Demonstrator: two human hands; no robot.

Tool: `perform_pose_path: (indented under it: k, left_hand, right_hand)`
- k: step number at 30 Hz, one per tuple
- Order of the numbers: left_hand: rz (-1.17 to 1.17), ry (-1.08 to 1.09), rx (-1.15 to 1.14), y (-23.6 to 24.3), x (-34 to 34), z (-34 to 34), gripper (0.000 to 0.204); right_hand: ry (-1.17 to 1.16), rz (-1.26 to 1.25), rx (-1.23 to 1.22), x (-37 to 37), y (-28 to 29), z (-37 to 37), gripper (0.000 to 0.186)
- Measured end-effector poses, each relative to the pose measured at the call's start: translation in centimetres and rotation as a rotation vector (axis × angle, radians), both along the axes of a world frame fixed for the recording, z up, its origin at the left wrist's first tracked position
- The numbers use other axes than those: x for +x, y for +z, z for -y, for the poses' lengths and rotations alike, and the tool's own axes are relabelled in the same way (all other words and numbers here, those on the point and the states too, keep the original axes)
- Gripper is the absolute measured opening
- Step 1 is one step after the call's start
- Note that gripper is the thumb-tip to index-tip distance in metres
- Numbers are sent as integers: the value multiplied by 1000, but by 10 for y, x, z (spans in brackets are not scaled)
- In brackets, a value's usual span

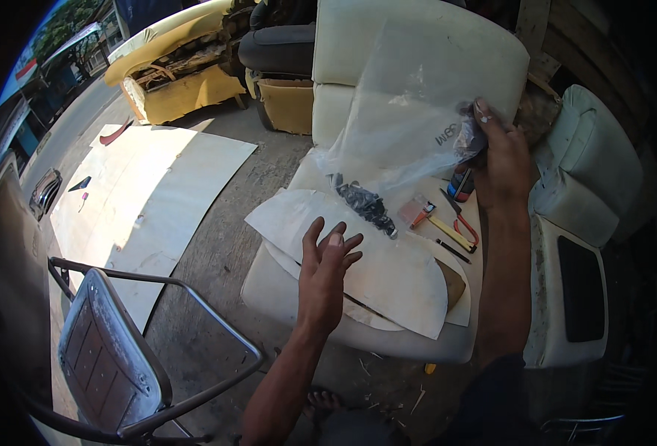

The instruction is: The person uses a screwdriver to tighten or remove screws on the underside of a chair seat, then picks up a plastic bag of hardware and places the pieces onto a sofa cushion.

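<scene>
My right hand (501, 152) grips the gathered edge of a clear plastic bag (410, 97), raised above a cream seat. Small dark pieces (365, 204) lie clustered at the bag's lower end; their kind is too small to make out. Below them, my left hand (328, 256) is held palm up with fingers spread, holding nothing. Beneath it, cut pale sheets (395, 286) with curved edges overlap on the seat cushion (269, 293). To their right lie a yellow-handled tool (451, 233), red-handled scissors (465, 227), a black pen or marker (453, 251) and a dark can (460, 184).
At lower left stands a metal-framed chair (113, 353). A large pale sheet (157, 186) covers part of the floor at left, with a dark tool (80, 183) on it. A yellow stripped sofa (187, 93) is behind; more cream seats (588, 171) stand at right.
</scene>
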State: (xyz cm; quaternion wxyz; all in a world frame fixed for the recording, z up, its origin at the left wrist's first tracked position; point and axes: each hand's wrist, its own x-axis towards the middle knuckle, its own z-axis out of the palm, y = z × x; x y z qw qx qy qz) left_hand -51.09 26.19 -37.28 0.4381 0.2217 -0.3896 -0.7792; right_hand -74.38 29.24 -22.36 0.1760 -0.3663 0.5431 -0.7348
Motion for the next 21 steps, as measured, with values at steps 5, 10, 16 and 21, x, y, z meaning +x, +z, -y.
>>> perform_pose_path:
  k: [5, 10, 16, 21]
  left_hand:
    - [-17, -172, 211, -45, -21, 12, 32]
    - [236, -124, 113, -56, 5, 18, 36]
    - [215, -230, 203, -61, 25, 28, 53]
    - [230, -236, 109, -59, 26, 21, 60]
  right_hand:
    - [-263, 62, 315, -34, -125, -40, 34]
    - [-286, 103, 474, -22, -206, -78, 33]
    - [-297, 137, 411, -19, -216, -82, 33]
    - [-286, 123, 355, -20, -222, -84, 33]
